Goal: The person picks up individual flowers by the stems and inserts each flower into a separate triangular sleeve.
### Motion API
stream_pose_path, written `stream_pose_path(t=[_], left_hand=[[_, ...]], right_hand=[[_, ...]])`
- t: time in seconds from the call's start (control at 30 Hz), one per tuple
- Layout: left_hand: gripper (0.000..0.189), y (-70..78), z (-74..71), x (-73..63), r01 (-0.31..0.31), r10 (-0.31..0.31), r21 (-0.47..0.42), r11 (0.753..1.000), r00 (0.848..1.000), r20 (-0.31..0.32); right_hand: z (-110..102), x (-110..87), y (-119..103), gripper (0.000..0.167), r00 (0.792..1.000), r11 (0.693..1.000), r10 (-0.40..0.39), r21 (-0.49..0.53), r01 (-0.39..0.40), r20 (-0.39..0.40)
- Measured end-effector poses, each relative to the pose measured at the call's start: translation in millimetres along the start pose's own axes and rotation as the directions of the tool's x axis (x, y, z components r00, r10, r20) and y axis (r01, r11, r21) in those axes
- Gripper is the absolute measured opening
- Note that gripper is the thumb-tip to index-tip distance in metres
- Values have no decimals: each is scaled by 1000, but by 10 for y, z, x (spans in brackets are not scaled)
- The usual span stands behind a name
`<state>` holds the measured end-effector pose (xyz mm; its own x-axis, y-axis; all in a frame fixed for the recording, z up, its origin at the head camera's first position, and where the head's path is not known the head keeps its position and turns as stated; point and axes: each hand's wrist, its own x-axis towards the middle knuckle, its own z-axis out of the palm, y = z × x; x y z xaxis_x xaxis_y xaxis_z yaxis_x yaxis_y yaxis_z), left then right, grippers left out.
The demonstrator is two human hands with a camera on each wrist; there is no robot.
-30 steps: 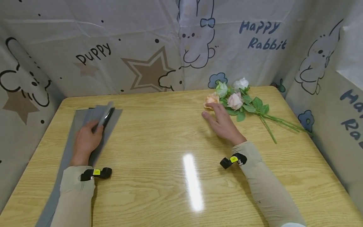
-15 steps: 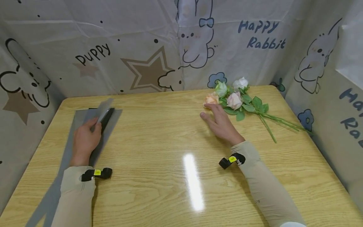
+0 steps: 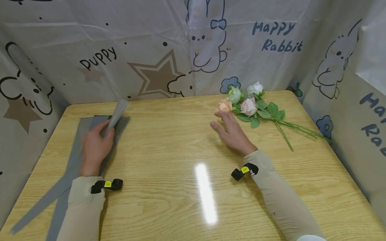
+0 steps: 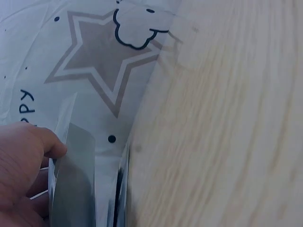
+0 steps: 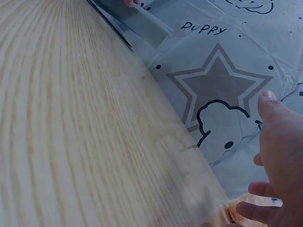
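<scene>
At the left of the table, in the head view, my left hand [image 3: 95, 147] pinches a grey, semi-transparent wrapping sheet [image 3: 118, 111] between thumb and fingers. That sheet is curved and lifted off a stack of grey and black sheets [image 3: 122, 124]; the left wrist view shows its bent face [image 4: 75, 175] beside the thumb. My right hand [image 3: 233, 134] reaches toward the flowers with its fingers loosely extended, holding nothing. Its fingertips are beside a peach rose [image 3: 223, 105]; whether they touch it I cannot tell. A pink rose [image 3: 249, 107], a pale green rose [image 3: 234, 94] and a white rose [image 3: 255, 88] lie close by.
Green stems [image 3: 297, 129] point right, reaching the right edge of the wooden table [image 3: 169, 160]. A printed cloth [image 3: 144, 30] hangs behind the table and along its sides. A long grey strip of sheet [image 3: 37, 209] slants to the table's lower left.
My left hand has raised the grey sheet off the stack and moved slightly right. The sheet's near end has swung left, away from the stack. My right hand stays almost still.
</scene>
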<state>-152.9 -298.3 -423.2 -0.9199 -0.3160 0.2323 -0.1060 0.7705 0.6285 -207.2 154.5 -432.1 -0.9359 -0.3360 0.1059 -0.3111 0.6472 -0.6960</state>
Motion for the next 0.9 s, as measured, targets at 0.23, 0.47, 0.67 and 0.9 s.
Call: stream_pose_path(t=[0.23, 0.47, 0.67, 0.9], left_hand=[[41, 153, 105, -68, -106, 105, -51, 993, 994, -25], [42, 347, 203, -157, -151, 154, -79, 985, 987, 40], [42, 488, 307, -234, -201, 210, -104, 974, 975, 76], [40, 632, 416, -296, -319, 324, -92, 943, 945, 51]], right_hand=[[58, -11, -20, 69, 1000, 998, -4, 67, 4, -9], [118, -16, -38, 60, 999, 989, -14, 147, 20, -40], [162, -8, -31, 51, 996, 980, -40, 189, 54, -75], [186, -20, -17, 50, 998, 951, 21, 308, -3, -56]])
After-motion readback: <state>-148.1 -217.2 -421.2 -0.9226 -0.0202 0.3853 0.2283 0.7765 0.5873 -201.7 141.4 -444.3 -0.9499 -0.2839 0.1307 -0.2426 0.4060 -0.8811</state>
